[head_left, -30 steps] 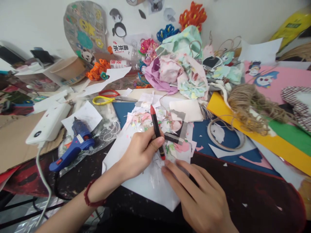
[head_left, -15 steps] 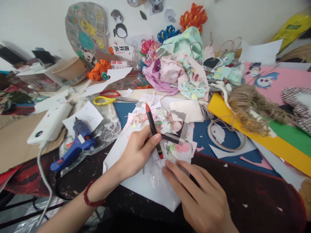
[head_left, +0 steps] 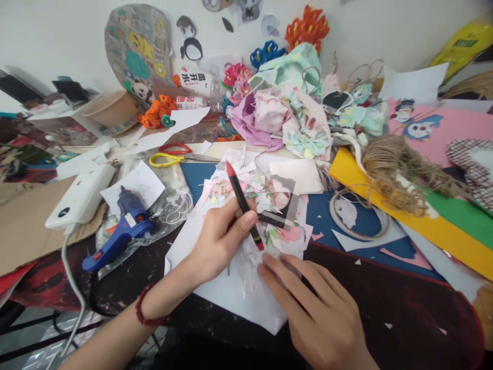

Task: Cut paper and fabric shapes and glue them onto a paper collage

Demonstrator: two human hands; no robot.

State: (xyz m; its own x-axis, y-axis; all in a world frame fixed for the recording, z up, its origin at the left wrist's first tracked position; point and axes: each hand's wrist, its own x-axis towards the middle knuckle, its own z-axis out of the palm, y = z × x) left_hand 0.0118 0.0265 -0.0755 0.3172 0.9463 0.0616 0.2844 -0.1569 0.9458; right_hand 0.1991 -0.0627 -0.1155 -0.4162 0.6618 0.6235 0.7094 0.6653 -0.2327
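A crayon [head_left: 244,204] with a black wrapper and red ends is pinched in my left hand [head_left: 227,231]. Its lower red end points down at the small papers just beyond my right fingertips; whether it touches them I cannot tell. My right hand [head_left: 319,303] lies palm down with fingers stretched, its fingertips on the white paper sheet [head_left: 223,288]. Coloured paper scraps [head_left: 288,234] and a clear film piece with a dark edge [head_left: 287,205] are strewn over the sheet beyond my hands.
To the left lie a blue glue gun [head_left: 121,231], a white power strip [head_left: 80,195] and yellow-handled scissors [head_left: 169,158]. Crumpled fabric [head_left: 277,113] is heaped at the back. Twine [head_left: 400,169] rests on yellow card [head_left: 416,216] at the right, near a ring [head_left: 358,234].
The crayon has tilted more, its lower end shifting slightly right and its upper end slightly left. My right hand stays in place.
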